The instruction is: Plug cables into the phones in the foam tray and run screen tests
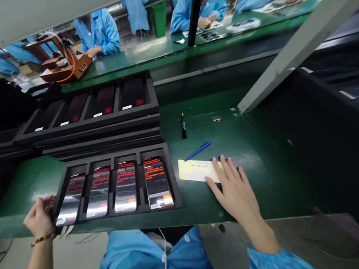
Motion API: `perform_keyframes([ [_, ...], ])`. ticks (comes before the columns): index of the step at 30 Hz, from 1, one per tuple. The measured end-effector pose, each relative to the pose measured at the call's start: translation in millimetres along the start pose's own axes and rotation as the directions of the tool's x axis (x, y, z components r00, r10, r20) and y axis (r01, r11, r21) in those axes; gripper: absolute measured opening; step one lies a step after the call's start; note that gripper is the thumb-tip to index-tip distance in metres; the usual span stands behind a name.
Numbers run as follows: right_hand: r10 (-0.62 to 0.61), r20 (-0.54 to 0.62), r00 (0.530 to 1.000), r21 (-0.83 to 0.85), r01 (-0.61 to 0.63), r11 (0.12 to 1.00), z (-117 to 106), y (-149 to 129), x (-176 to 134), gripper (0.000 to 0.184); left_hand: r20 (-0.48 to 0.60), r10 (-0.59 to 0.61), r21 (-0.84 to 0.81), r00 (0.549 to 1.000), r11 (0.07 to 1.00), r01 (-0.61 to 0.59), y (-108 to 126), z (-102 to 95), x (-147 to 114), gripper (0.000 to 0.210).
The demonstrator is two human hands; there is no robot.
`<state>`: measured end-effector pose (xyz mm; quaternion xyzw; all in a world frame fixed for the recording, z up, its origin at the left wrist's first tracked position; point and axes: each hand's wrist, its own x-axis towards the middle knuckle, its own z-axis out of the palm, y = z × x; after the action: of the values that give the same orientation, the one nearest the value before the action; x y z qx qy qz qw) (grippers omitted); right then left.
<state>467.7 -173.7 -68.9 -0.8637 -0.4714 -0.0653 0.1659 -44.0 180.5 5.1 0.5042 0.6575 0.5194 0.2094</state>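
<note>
My right hand (235,190) lies flat with fingers spread, its fingertips over the right end of a yellow and white paper slip (197,171). A blue pen (198,151) touches the slip's upper edge, and a black pen (184,126) lies farther back. My left hand (40,218) is at the left edge of a black foam tray (173,179), fingers curled; what is between them, if anything, is hidden. Several smartphones sit in the tray's slots, among them the rightmost smartphone (158,182), their dark screens lit with red text.
Behind the near tray stands a stack of black trays (155,101) with more phones. A slanted grey post (284,64) rises at the right. Across the bench, co-workers in blue smocks (108,31) sit near an orange-brown box fixture (63,67).
</note>
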Motion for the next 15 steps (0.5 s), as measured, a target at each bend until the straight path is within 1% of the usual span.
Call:
perform_keyframes([
  [1,-0.016,0.014,1.000,0.007,0.016,1.000,-1.1,5.0,4.6,0.072,-0.021,-0.005,-0.003,1.000,1.000,0.005,1.9,2.0,-1.2,0.061],
  [5,-0.053,0.040,0.998,0.049,0.051,0.998,-0.6,20.7,23.3,0.072,-0.031,0.009,0.003,0.999,1.000,-0.009,6.4,3.5,-7.2,0.062],
  [9,-0.031,0.013,0.999,0.121,0.030,0.992,0.5,26.6,35.4,0.068,-0.060,-0.006,0.003,0.998,1.000,0.006,12.0,9.8,-5.1,0.058],
  [11,-0.020,-0.025,1.000,0.161,0.023,0.987,-1.0,28.8,37.7,0.068,-0.090,-0.006,0.016,0.996,1.000,0.008,14.6,10.0,-3.5,0.054],
  [13,-0.002,-0.115,0.993,0.200,0.026,0.979,-3.9,30.8,37.8,0.069,-0.160,0.013,0.038,0.987,0.999,-0.007,13.8,0.5,-12.4,0.049],
  [14,0.009,-0.158,0.987,0.222,0.026,0.975,-6.1,30.7,36.8,0.068,-0.217,0.040,0.053,0.975,0.998,-0.029,12.3,-8.3,-24.6,0.047],
  [15,0.022,-0.192,0.981,0.246,0.026,0.969,-8.9,28.7,34.6,0.065,-0.262,0.066,0.071,0.963,0.996,-0.049,10.7,-18.9,-43.1,0.045],
])
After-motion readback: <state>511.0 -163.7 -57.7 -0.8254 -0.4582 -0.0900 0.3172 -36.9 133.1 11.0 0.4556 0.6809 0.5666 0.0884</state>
